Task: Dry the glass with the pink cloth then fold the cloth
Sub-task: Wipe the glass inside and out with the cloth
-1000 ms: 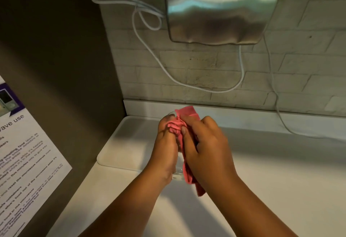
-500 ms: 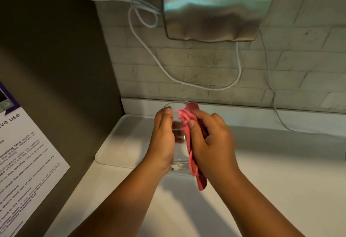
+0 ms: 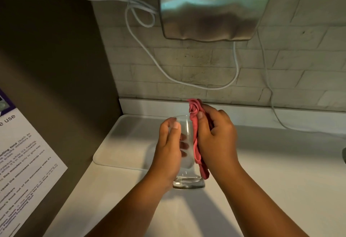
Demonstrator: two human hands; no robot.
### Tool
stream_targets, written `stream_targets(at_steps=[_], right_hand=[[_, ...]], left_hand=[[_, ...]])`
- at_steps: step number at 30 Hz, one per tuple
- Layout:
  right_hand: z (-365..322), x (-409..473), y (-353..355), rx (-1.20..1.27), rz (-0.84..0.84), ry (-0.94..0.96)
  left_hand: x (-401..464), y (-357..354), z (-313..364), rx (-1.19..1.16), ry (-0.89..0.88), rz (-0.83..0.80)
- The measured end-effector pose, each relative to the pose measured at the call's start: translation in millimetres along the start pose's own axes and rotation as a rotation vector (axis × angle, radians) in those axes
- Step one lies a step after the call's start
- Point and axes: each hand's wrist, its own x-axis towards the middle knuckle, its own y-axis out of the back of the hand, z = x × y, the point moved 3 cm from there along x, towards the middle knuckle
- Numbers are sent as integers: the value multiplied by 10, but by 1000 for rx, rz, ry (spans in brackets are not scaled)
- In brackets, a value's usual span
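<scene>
Left hand fingers curled round glass; right hand fingers pinch pink cloth against glass side.

One glass, clear. One pink cloth, bunched. Two hands: left hand, right hand. One white tray on one counter. One steel hand dryer on the wall. Two white cords visible. One printed notice at left.
</scene>
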Motion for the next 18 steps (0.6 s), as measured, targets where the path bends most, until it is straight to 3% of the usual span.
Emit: stream_targets(at_steps=[8, 18], right_hand=[[-206, -430, -78, -165, -150, 255], [-120, 28, 6, -59, 3, 117]], left_hand=[[182, 111, 139, -34, 4, 5], [-27, -25, 46, -58, 97, -38]])
